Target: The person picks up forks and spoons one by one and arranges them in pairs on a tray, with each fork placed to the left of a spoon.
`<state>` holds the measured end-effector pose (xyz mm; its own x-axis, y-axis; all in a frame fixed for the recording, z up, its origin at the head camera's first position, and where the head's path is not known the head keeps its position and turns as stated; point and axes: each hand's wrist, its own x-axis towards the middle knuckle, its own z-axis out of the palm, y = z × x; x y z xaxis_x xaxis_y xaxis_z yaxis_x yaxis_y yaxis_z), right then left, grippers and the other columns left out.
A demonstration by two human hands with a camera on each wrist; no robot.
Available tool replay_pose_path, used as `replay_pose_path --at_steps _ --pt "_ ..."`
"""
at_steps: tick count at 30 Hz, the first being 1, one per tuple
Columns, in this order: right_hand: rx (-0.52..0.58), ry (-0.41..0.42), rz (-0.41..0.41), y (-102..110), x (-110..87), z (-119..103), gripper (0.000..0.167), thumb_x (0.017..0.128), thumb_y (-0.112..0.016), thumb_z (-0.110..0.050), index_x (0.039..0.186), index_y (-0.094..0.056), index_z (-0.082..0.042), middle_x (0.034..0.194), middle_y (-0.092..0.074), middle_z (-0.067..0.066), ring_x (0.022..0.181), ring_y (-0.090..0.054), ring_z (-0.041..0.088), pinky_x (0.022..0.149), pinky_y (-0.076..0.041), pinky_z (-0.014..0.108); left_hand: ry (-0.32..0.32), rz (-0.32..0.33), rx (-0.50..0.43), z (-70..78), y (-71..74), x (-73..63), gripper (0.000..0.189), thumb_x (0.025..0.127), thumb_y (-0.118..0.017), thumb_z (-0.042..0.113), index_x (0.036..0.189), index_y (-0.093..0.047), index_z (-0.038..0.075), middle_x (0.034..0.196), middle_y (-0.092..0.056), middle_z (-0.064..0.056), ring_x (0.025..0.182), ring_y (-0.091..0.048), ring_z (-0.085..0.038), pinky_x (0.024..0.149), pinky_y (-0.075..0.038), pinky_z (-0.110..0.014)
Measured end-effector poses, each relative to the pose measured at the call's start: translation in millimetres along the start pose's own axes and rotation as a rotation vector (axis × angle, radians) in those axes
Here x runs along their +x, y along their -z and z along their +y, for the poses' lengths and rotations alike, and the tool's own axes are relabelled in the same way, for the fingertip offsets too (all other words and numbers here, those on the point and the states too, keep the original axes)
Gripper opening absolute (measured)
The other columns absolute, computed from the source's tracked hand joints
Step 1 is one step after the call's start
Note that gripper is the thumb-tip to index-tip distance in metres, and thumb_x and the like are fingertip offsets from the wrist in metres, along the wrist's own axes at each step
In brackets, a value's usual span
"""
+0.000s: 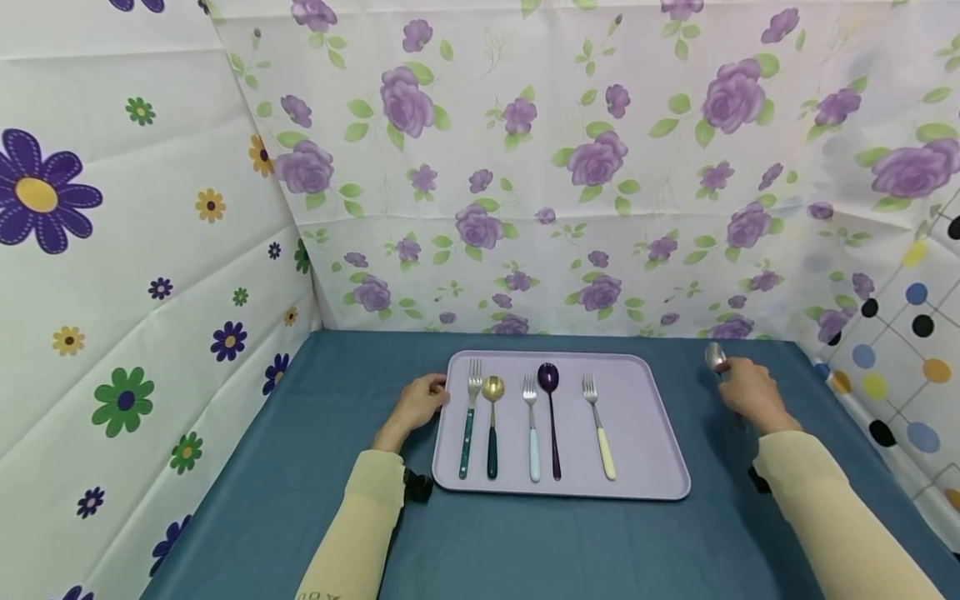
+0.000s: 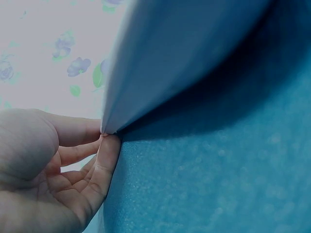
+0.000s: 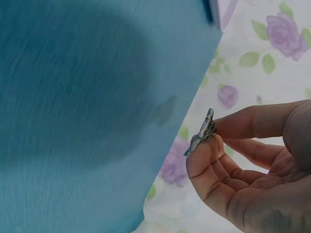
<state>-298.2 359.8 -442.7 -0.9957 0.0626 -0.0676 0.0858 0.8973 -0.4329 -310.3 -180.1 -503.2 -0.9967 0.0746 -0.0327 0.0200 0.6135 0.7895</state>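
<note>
A lilac tray (image 1: pixel 555 486) lies on the table, and my left hand (image 1: pixel 417 406) grips its left edge. In the left wrist view, thumb and fingers (image 2: pixel 108 160) of that hand pinch the tray rim. On the tray, from left to right, lie a green-handled fork (image 1: pixel 467 442), a gold spoon with a dark green handle (image 1: pixel 492 450), a light-blue-handled fork (image 1: pixel 534 454), a purple spoon (image 1: pixel 553 429) and a yellow-handled fork (image 1: pixel 604 450). Right of the tray, my right hand (image 1: pixel 753 393) pinches a silver spoon (image 1: pixel 715 355) by its handle, bowl toward the back. Its handle (image 3: pixel 200 133) shows end-on in the right wrist view.
A blue-green cloth (image 1: pixel 570 550) covers the table. Behind it hangs a rose-patterned curtain (image 1: pixel 525 208). Flowered sheeting (image 1: pixel 172 292) stands on the left and dotted sheeting (image 1: pixel 911 333) on the right.
</note>
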Motion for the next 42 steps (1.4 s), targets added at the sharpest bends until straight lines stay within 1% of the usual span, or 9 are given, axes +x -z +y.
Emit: replay_pose_path --at_steps 5,13,17,24,30,34,37,40,42 --pt "0.018 0.003 -0.02 -3 1.2 -11 0.05 0.093 -0.044 -0.001 0.14 -0.05 0.014 0.13 -0.05 0.046 0.071 -0.049 0.033 0.065 -0.042 0.047 -0.004 0.003 -0.002 1.8 2.2 0.3 0.043 0.102 -0.06 0.009 0.142 -0.057 -0.007 0.112 -0.068 -0.017 0.097 -0.067 -0.028 0.091 -0.055 -0.046" --pt "0.022 0.012 -0.034 -8 2.8 -30 0.049 0.094 -0.045 0.0 0.141 -0.051 0.013 0.132 -0.051 0.044 0.073 -0.048 0.032 0.071 -0.042 0.05 -0.006 0.003 -0.008 1.6 2.3 1.3 0.043 0.102 -0.06 0.008 0.142 -0.057 -0.007 0.111 -0.069 -0.017 0.098 -0.067 -0.027 0.092 -0.055 -0.046" --pt "0.031 0.021 -0.051 -11 2.9 -37 0.048 0.095 -0.045 -0.001 0.141 -0.05 0.012 0.132 -0.051 0.044 0.068 -0.044 0.029 0.07 -0.041 0.049 -0.008 0.004 -0.003 1.5 2.7 1.9 0.043 0.102 -0.06 0.008 0.142 -0.057 -0.008 0.111 -0.069 -0.017 0.098 -0.067 -0.027 0.092 -0.055 -0.046" --pt "0.052 0.042 -0.068 -13 2.9 -44 0.048 0.095 -0.045 0.0 0.141 -0.05 0.013 0.108 -0.061 0.034 0.058 -0.035 0.021 0.061 -0.039 0.041 -0.01 0.005 0.002 2.4 2.8 0.9 0.043 0.102 -0.06 0.008 0.141 -0.057 -0.008 0.111 -0.069 -0.017 0.098 -0.068 -0.028 0.091 -0.055 -0.045" --pt "0.06 0.066 -0.072 -16 1.6 -53 0.048 0.095 -0.046 0.001 0.141 -0.05 0.014 0.112 -0.06 0.036 0.057 -0.034 0.019 0.059 -0.039 0.039 -0.012 0.008 0.008 1.8 2.1 0.3 0.042 0.102 -0.06 0.008 0.141 -0.058 -0.008 0.111 -0.069 -0.017 0.098 -0.067 -0.027 0.092 -0.055 -0.046" --pt "0.055 0.08 -0.057 -21 -0.1 -60 0.048 0.093 -0.046 0.003 0.14 -0.051 0.014 0.094 -0.061 0.027 0.057 -0.035 0.02 0.058 -0.039 0.039 -0.013 0.009 0.008 1.1 1.1 0.0 0.042 0.102 -0.06 0.008 0.141 -0.058 -0.008 0.111 -0.069 -0.017 0.098 -0.067 -0.027 0.092 -0.055 -0.046" --pt "0.052 0.091 -0.047 -23 -0.9 -63 0.047 0.093 -0.047 0.004 0.139 -0.052 0.013 0.086 -0.06 0.021 0.057 -0.039 0.02 0.058 -0.04 0.039 -0.01 0.007 0.001 -0.4 0.4 0.3 0.042 0.102 -0.06 0.008 0.141 -0.058 -0.008 0.111 -0.069 -0.017 0.098 -0.067 -0.027 0.091 -0.055 -0.046" --pt "0.049 0.104 -0.045 -24 -1.3 -66 0.046 0.093 -0.049 0.004 0.138 -0.053 0.013 0.093 -0.062 0.025 0.057 -0.041 0.021 0.059 -0.041 0.039 -0.009 0.004 -0.008 -1.3 0.1 0.8 0.043 0.103 -0.06 0.009 0.142 -0.057 -0.008 0.111 -0.069 -0.017 0.097 -0.067 -0.027 0.091 -0.055 -0.046" --pt "0.046 0.107 -0.04 -26 -1.3 -69 0.046 0.093 -0.049 0.004 0.138 -0.053 0.013 0.092 -0.063 0.024 0.057 -0.042 0.021 0.059 -0.041 0.039 -0.007 0.002 -0.014 -1.2 0.2 0.7 0.043 0.103 -0.059 0.009 0.142 -0.057 -0.008 0.111 -0.068 -0.017 0.097 -0.067 -0.027 0.091 -0.056 -0.046"
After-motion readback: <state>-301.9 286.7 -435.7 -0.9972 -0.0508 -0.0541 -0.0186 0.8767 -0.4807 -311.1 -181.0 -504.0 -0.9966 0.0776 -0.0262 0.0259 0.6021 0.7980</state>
